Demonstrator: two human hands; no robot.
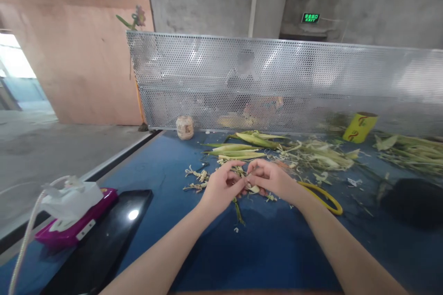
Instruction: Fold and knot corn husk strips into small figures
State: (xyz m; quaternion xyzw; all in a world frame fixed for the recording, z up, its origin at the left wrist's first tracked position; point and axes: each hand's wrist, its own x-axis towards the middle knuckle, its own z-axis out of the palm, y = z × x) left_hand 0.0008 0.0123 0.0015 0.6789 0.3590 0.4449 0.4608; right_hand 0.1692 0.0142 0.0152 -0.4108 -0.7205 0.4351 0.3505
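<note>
My left hand [222,185] and my right hand [270,179] meet over the middle of the blue table, fingertips pinched together. Between them is a pale piece of corn husk [254,189], partly hidden by the fingers. A dark green strip [238,212] hangs below my left fingers. Small knotted or braided husk pieces [198,175] lie just left of my left hand. Behind the hands, long green-yellow corn husks [238,150] are stacked. To the right of my right wrist lies a yellow loop [325,199], partly covered by the forearm.
Loose shredded husk [316,154] covers the table's back right, beside a yellow cylinder [360,127]. A black round object [411,203] sits at right. At left are a tablet-like black slab [107,235] and a purple power strip [78,228] with a white plug. A perforated metal screen [207,64] edges the back.
</note>
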